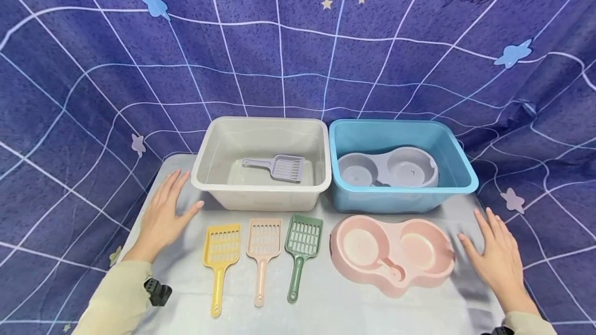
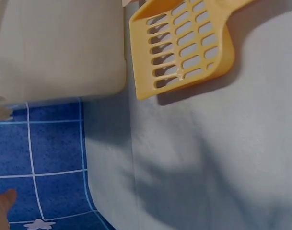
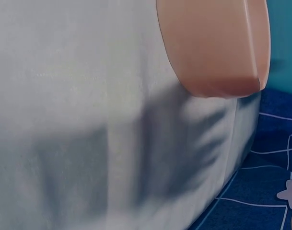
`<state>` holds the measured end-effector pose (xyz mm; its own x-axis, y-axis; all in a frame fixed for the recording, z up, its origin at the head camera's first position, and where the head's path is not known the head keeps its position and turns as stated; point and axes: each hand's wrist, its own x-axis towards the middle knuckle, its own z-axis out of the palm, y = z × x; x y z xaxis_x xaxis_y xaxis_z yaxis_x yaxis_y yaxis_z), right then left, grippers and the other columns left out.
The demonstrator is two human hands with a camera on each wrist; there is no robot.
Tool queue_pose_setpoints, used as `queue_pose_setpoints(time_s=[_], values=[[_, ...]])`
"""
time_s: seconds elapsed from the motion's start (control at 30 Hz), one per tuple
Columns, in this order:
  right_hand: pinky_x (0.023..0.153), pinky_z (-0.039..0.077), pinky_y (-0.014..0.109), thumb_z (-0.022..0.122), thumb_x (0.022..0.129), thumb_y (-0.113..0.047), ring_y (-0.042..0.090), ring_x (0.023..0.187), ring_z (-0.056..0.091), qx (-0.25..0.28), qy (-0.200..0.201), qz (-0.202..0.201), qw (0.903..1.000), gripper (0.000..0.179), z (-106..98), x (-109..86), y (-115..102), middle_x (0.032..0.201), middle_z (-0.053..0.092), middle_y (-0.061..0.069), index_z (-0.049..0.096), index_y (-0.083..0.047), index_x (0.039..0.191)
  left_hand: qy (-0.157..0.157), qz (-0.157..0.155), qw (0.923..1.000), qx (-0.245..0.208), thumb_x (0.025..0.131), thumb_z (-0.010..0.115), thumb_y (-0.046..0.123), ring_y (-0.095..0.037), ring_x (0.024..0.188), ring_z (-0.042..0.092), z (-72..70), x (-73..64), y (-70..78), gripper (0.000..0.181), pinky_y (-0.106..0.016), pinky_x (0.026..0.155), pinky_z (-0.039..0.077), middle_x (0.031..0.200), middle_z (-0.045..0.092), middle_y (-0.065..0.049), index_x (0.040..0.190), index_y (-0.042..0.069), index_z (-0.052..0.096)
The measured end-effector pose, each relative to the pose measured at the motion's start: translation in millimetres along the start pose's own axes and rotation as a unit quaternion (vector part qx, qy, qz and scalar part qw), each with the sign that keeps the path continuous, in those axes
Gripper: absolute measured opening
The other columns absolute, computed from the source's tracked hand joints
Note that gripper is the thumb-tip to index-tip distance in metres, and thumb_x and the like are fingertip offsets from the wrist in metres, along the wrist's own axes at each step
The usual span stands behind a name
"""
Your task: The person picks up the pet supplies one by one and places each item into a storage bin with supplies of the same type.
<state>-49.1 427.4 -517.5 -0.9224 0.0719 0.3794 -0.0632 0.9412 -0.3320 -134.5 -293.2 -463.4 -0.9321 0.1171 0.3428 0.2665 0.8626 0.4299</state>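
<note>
My left hand is spread with straight fingers at the table's left side, near the grey-white bin and the yellow litter scoop; it holds nothing. My right hand, also empty with fingers extended, is just right of the pink double pet bowl. Beside the yellow scoop lie a pink litter scoop and a green litter scoop, handles toward me. A purple-grey litter scoop lies inside the grey-white bin. Inside the blue bin sits a grey double pet bowl.
The two bins stand side by side along the back of the white-covered table. A dark blue curtain with white lines and stars hangs behind and at both sides. In the left wrist view, the yellow scoop lies near the bin's wall.
</note>
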Motion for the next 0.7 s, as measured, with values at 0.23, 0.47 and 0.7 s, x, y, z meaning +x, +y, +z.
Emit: queue_pose_setpoints(time_s=[0.23,0.47,0.7], values=[[0.114,0.014,0.060,0.059,0.098,-0.036,0.038,0.147,0.016,0.007,0.005,0.001,1.0000,0.068,1,-1.3,-6,0.160,0.024,0.018,0.032,-0.012,0.155,0.003,-0.008,0.9963,-0.085,0.097,0.062,0.032,-0.042,0.145,0.017,3.4,12.4,0.0,0.069,-0.074,0.103,0.021,0.163,0.017,-0.009,0.157,0.022,0.029],[0.115,0.013,0.059,0.059,0.098,-0.036,0.036,0.148,0.016,0.012,-0.005,0.007,0.9999,0.068,7,-2.5,-9,0.161,0.023,0.016,0.032,-0.013,0.155,-0.032,-0.027,0.9869,-0.155,0.100,0.058,0.029,-0.043,0.147,0.010,6.4,17.5,0.1,0.069,-0.076,0.104,0.015,0.164,0.010,-0.012,0.159,0.021,0.022],[0.116,0.012,0.058,0.059,0.098,-0.035,0.034,0.148,0.014,0.016,-0.003,0.009,0.9998,0.068,10,-3.3,-15,0.161,0.022,0.014,0.030,-0.015,0.156,-0.041,-0.035,0.9791,-0.196,0.100,0.059,0.029,-0.041,0.147,0.011,15.9,31.1,-0.3,0.070,-0.071,0.110,0.011,0.164,0.010,-0.010,0.159,0.024,0.022]])
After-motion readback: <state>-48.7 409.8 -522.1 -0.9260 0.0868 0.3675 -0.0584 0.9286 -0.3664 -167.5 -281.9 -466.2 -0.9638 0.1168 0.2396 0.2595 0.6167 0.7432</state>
